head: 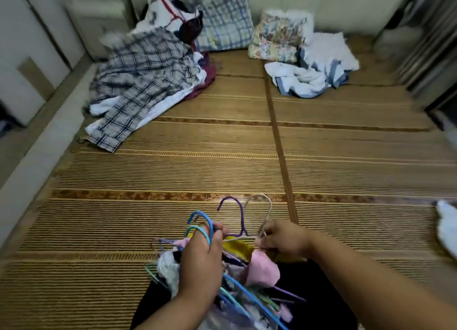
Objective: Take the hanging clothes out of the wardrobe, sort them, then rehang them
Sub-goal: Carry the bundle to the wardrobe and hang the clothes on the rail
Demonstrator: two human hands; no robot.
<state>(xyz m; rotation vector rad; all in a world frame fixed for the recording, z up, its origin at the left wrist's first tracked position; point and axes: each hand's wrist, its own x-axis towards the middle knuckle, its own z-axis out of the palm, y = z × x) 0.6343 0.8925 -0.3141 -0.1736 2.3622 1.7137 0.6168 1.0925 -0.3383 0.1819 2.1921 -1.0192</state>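
My left hand (201,258) grips a bunch of wire hangers by their blue and teal hooks (200,222), with small clothes still on them: white, pink (262,270), yellow and dark pieces. My right hand (282,238) pinches the neck of a beige hanger (265,206), just right of a purple hanger hook (233,206). Both hands are low at the near edge of the bamboo mat (173,171). A heap of plaid shirts (143,79) lies at the far left of the mat.
A checked pillow (226,20) and a floral folded bundle (277,35) lean at the far wall. Light blue and white cloth (319,67) is crumpled at the far right. White fabric (447,225) shows at the right edge. White cabinet doors (27,45) stand on the left.
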